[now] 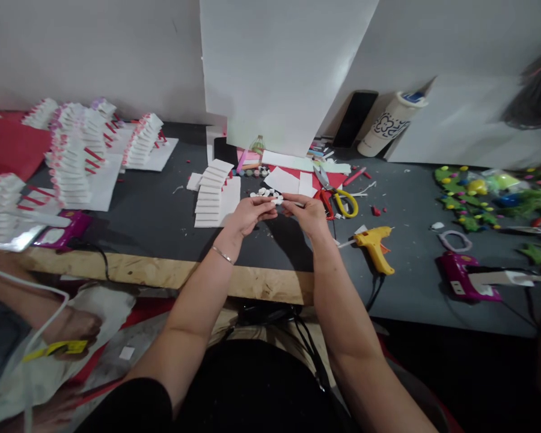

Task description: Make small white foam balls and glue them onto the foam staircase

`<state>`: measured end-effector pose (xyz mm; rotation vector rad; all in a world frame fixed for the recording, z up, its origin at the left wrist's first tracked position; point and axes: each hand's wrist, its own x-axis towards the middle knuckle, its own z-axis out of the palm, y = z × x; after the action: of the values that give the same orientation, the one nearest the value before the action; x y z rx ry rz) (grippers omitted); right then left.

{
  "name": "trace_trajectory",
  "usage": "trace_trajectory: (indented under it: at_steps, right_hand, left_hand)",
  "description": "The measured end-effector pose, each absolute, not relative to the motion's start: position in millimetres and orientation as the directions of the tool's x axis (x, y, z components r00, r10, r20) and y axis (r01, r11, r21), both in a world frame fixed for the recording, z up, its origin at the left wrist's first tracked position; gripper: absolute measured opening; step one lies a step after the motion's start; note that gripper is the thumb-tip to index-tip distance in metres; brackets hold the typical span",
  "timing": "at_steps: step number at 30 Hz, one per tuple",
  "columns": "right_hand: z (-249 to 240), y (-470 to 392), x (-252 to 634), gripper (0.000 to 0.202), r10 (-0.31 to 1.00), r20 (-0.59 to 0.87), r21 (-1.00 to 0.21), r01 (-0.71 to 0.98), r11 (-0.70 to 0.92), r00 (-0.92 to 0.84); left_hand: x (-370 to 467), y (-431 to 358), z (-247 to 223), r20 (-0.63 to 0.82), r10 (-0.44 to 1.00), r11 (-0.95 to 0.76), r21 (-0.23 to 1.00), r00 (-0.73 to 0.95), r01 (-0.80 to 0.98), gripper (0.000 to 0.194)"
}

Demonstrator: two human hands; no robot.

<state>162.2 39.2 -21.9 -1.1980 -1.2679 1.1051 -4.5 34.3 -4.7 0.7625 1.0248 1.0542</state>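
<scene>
My left hand (pixel 251 214) and my right hand (pixel 307 211) are close together over the dark tabletop, fingers pinched. Between the left fingertips is a small white piece (pixel 275 201), too small to name its kind. The right fingers are closed too, and what they grip is hidden. Just behind the fingertips lies a cluster of small white rounds (pixel 262 192). To the left of my hands stands a small white stepped model (pixel 208 195) on a white card base (pixel 229 195), with bits of red at its side. Red-handled pliers (pixel 327 201) and yellow-handled scissors (pixel 346 204) lie right of my hands.
A yellow glue gun (pixel 374 245) lies at the right, its cord over the front edge. Several finished-looking stepped models (pixel 72 162) fill the left. A tumbler (pixel 385 125) and a phone (pixel 355 119) lean at the back. Purple power blocks (pixel 462 278) sit on both sides. Another person's hand (pixel 79 325) is lower left.
</scene>
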Motion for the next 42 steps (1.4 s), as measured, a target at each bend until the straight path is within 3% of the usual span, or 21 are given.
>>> trace_trajectory:
  at_steps: [8,17,22,25,28,32,37,42]
  right_hand:
    - [-17.7,32.8,157.8,0.026,0.985,0.17,-0.965,0.201,0.169,-0.015]
    - [-14.7,26.0,147.0,0.012,0.896,0.442,-0.757,0.516,0.402,-0.05]
    - [-15.2,25.9,143.8,0.014,0.906,0.424,-0.798,0.47,0.377,-0.007]
    - [-15.2,26.8,144.0,0.015,0.916,0.398,-0.84,0.418,0.346,0.041]
    - [-17.2,28.0,145.5,0.015,0.919,0.385,-0.86,0.393,0.325,0.082]
    - [-21.7,29.9,149.0,0.015,0.917,0.382,-0.869,0.382,0.314,0.116]
    - [-23.1,32.1,152.3,0.014,0.914,0.396,-0.862,0.381,0.334,0.094]
    - [-21.1,32.2,150.9,0.014,0.901,0.424,-0.843,0.403,0.357,0.088]
  left_hand:
    - [-1.0,33.6,-6.0,-0.249,0.967,0.255,0.927,0.057,-0.277,0.006]
    - [7.6,34.6,-15.0,-0.17,0.984,0.147,0.943,-0.05,-0.298,0.015]
    - [14.4,35.4,-21.3,0.028,0.993,-0.036,0.997,-0.117,-0.067,0.016]
    - [17.7,34.3,-20.4,0.207,0.97,-0.187,0.97,-0.126,0.157,0.017]
    - [21.7,32.7,-18.2,0.287,0.951,-0.251,0.932,-0.113,0.262,0.018]
    - [25.8,34.4,-17.9,0.275,0.958,-0.249,0.938,-0.083,0.24,0.019]
    - [25.1,41.3,-19.4,0.152,0.987,-0.147,0.985,-0.054,0.087,0.012]
    - [21.2,44.5,-19.5,0.065,0.998,-0.065,0.998,-0.006,-0.019,0.018]
